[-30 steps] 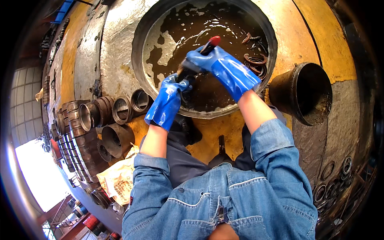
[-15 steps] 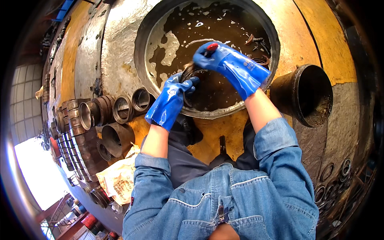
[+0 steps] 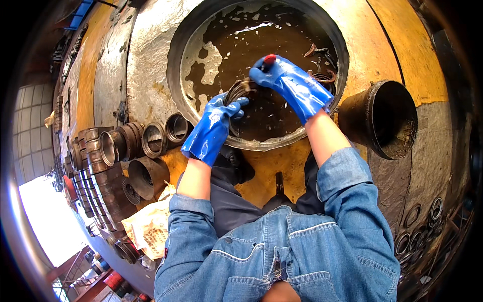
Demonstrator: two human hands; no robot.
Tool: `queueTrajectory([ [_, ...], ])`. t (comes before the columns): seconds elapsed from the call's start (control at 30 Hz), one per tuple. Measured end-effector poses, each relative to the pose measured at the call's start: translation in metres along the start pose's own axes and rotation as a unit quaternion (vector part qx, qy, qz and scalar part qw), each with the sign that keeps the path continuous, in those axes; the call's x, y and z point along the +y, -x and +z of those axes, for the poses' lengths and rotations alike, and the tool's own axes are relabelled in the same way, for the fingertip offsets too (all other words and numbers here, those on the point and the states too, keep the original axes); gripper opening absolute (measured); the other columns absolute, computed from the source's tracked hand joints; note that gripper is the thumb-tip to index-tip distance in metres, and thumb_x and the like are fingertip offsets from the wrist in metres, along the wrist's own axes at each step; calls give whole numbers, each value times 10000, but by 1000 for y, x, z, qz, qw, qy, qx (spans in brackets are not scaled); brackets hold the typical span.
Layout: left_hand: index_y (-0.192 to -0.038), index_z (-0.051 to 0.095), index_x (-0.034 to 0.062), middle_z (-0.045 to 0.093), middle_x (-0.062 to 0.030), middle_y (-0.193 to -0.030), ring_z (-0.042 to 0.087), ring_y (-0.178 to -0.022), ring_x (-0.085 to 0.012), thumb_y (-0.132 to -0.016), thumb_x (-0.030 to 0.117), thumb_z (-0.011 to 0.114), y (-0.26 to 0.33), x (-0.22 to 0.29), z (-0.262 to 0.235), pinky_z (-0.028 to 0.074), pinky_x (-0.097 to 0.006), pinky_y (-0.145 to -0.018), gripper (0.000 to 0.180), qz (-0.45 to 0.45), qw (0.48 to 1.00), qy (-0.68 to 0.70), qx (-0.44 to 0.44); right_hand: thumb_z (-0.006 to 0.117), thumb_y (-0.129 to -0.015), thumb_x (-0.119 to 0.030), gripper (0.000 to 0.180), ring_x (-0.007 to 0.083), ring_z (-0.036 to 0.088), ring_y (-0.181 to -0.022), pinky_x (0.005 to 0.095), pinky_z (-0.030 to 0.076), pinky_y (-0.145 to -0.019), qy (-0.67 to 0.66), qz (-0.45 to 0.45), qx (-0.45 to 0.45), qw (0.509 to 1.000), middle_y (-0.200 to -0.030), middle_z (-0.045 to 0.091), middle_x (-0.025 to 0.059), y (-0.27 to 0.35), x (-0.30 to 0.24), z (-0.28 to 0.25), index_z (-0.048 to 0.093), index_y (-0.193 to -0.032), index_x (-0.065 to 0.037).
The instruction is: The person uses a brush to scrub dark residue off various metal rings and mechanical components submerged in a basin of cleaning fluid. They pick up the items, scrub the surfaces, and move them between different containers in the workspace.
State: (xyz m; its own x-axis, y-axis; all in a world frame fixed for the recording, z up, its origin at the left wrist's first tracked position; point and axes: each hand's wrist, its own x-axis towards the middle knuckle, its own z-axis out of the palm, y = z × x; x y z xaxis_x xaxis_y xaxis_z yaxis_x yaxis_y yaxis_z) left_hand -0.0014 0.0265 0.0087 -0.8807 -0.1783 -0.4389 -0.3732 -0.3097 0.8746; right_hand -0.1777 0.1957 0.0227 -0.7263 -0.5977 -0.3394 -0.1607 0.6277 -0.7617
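Blue rubber gloves cover both my hands over a wide round tub (image 3: 176, 75) of brown, foamy liquid. My left hand (image 3: 215, 121) is closed around a dark metal ring (image 3: 234, 92) at the near left side of the tub; it may be more than one ring stacked. In my right hand (image 3: 282, 80) is a brush with a red handle end (image 3: 270, 59). Its pale bristles (image 3: 247, 85) are at the upper edge of the ring. Several dark and reddish curved pieces (image 3: 326, 76) lie partly in the liquid at the tub's right side.
A large dark metal cylinder (image 3: 375, 118) lies on its side right of the tub. Several metal rings and sleeves (image 3: 154, 139) stand to the left, beside a crumpled printed bag (image 3: 151, 224). More rings (image 3: 412, 236) lie at the lower right. Metal plates cover the floor.
The brush in my right hand has moved slightly right and down along the ring. More of the ring shows now. My left hand has stayed nearly in place.
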Motion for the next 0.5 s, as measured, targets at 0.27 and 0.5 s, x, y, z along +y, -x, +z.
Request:
queueTrajectory([
  [0.27,-1203,687,-6,762,-70,-961,689,-760,-122,-999,169,736,-14,6,21,533,-244,-665,273,-138,990,-11,5,765,-839,-380,534,379,692,-1205,415,545,-1045,121,158,-34,979,-1273,728,205,6,36,-6,731,-1273,-70],
  [0.5,-1269,657,-45,754,-111,-1043,691,-807,-162,-1003,165,729,-21,-3,33,552,-263,-769,347,48,998,14,-29,754,-892,-435,425,302,746,-888,397,553,-834,-4,113,186,976,-958,778,169,13,32,-30,753,-1030,-33],
])
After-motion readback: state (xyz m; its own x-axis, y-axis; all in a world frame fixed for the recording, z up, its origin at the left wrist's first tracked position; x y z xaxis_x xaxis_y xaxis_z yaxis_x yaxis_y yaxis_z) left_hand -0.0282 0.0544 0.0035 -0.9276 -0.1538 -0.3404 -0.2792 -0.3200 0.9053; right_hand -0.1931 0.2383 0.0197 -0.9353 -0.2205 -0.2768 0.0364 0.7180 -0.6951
